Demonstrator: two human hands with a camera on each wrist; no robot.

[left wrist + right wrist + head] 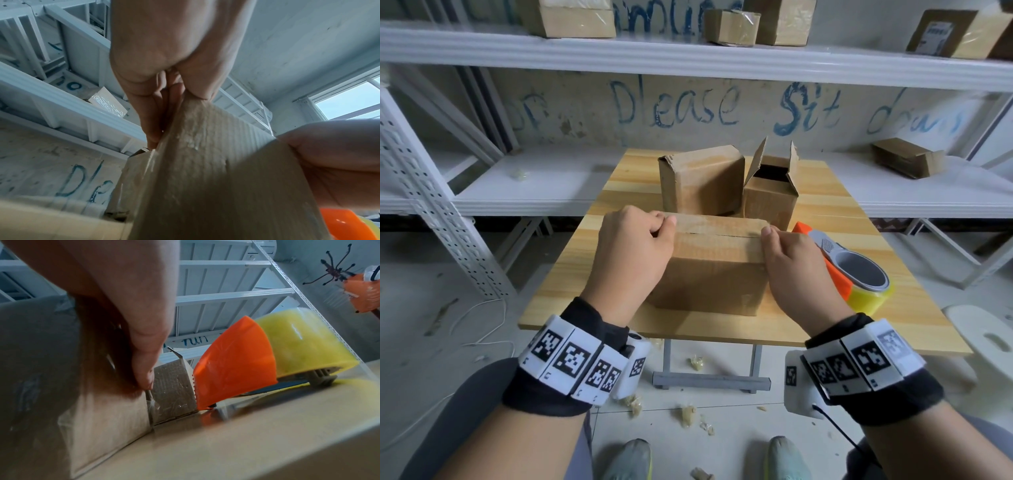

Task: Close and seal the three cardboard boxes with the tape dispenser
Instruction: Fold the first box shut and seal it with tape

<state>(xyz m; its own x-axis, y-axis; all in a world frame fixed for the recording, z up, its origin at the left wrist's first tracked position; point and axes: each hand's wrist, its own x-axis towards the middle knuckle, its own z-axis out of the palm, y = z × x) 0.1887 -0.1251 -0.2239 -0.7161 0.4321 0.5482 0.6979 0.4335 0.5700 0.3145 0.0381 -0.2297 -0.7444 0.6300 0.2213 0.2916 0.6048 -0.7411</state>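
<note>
The brown cardboard box nearest the person [714,263] sits at the front middle of the light wooden table [808,322], its long axis running left to right across the person's view. Its top flaps are folded down and meet along a seam that runs the same way, close to the far edge. The left hand [635,246] is curled over the box's left top edge, its fingers [156,113] bent down against the cardboard and gripping that end. The right hand [794,263] holds the right top edge, thumb on top beside the seam, fingers wrapped down the side panel.

Just to the right of this box, touching or nearly touching it, lies the orange and grey tape dispenser with its yellowish roll of clear tape [859,270]. It lies flat on its side, long axis diagonal, the orange blade end pointing away toward the far boxes and the roll toward the person.

Behind the near box stand two more brown boxes: a closed cardboard box on the left [702,180], and a smaller open cardboard box on the right [772,192] with its flaps standing up. Beyond them a wall [671,102] carries blue painted lettering, with white metal shelving [688,54] holding other cartons.
</note>
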